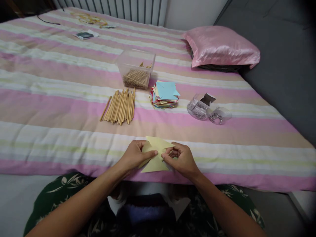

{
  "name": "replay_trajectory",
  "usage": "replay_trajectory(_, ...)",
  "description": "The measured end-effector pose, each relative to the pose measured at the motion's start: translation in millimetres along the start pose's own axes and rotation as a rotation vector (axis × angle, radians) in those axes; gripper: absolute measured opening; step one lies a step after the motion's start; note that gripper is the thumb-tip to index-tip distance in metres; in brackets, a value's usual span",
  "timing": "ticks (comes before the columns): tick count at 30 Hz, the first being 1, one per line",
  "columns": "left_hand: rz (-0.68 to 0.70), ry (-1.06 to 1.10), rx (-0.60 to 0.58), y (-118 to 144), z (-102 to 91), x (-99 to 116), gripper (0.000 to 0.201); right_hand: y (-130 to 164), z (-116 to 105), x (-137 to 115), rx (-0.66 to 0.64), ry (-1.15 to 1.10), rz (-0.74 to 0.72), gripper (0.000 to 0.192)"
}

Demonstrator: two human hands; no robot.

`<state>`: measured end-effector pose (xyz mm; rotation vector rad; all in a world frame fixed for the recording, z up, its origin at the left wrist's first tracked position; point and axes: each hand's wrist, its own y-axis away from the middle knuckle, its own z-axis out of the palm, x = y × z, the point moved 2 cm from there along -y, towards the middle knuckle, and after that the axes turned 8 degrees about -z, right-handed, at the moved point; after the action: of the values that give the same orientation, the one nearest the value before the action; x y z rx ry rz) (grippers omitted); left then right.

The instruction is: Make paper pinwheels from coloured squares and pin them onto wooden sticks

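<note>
Left hand (134, 155) and right hand (179, 158) both pinch a folded yellow paper (156, 154) on the bed (61, 138), near wooden sticks (119, 106).

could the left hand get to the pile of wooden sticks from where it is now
Probably yes. The left hand is pinching the yellow paper at the bed's near edge, and the loose pile of wooden sticks lies further up the striped bedspread with only bare cover between. It would have to let go of the paper first.

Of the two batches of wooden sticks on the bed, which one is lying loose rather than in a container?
The loose pile of sticks, spread directly on the striped bedspread left of the paper stack; the others sit inside the clear plastic box behind it.
</note>
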<state>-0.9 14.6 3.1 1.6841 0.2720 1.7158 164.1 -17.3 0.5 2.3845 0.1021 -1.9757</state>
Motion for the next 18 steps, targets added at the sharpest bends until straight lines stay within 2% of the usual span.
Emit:
replay_trajectory(3, 0.016, 0.014, 0.044, -1, 1.1, 0, 0.018, 0, 1, 0, 0.001, -0.004, -0.022, 0.017)
replay_trajectory(6, 0.013, 0.050, 0.070, -1, 1.9, -1, 0.020, 0, 2, -1, 0.079, -0.027, -0.099, 0.022)
replay_trajectory(9, 0.015, 0.108, 0.092, 0, 2.2, -1, 0.023, 0, 5, -2, 0.178, -0.083, -0.137, 0.053)
replay_trajectory(11, 0.028, 0.146, 0.117, 0, 2.6, -2, 0.023, 1, 8, -1, 0.184, -0.107, -0.118, 0.070)
replay_trajectory(13, 0.047, 0.168, 0.142, 1, 3.6, -2, 0.022, 1, 11, 1, 0.132, -0.112, -0.086, 0.067)
replay_trajectory(15, 0.065, 0.175, 0.150, 1, 5.2, -2, 0.021, 1, 13, 4, 0.081, -0.120, -0.063, 0.052)
replay_trajectory(18, 0.070, 0.166, 0.122, 2, 7.7, -1, 0.020, 0, 13, 7, 0.073, -0.157, -0.047, 0.039)
